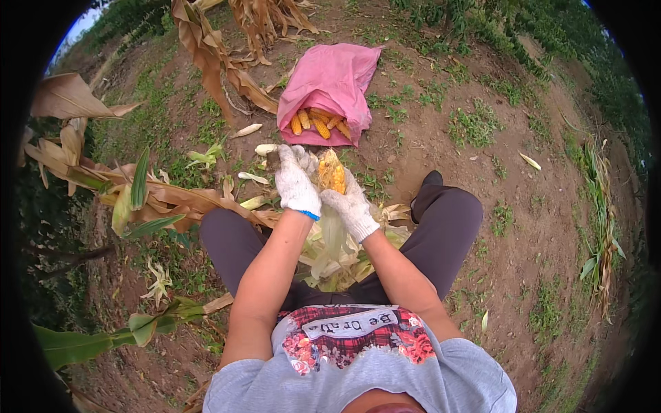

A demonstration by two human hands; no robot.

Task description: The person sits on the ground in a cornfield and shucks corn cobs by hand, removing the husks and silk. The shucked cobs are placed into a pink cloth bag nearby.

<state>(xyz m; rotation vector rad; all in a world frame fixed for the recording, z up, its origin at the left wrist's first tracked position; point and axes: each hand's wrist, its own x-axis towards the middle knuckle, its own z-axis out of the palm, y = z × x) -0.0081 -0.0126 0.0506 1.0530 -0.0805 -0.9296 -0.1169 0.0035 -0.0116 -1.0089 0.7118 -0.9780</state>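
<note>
A yellow ear of corn (331, 173) with silk at its tip is held upright in my right hand (351, 204), which wears a white knit work glove. Pale husk hangs down below that hand. My left hand (297, 180), in a like glove with a blue cuff edge, is just left of the ear. Its fingers are bent, and whether they grip anything I cannot tell. Beyond both hands lies a pink woven sack (330, 72), its mouth towards me, with several husked yellow ears (321, 126) inside.
Stripped husks (330, 258) are heaped between my legs. Dry corn stalks and leaves (175, 199) lie at the left, near green leaves. Scattered husk pieces (247, 130) lie left of the sack. Another bundle of stalks (601, 227) is at the far right on the weedy soil.
</note>
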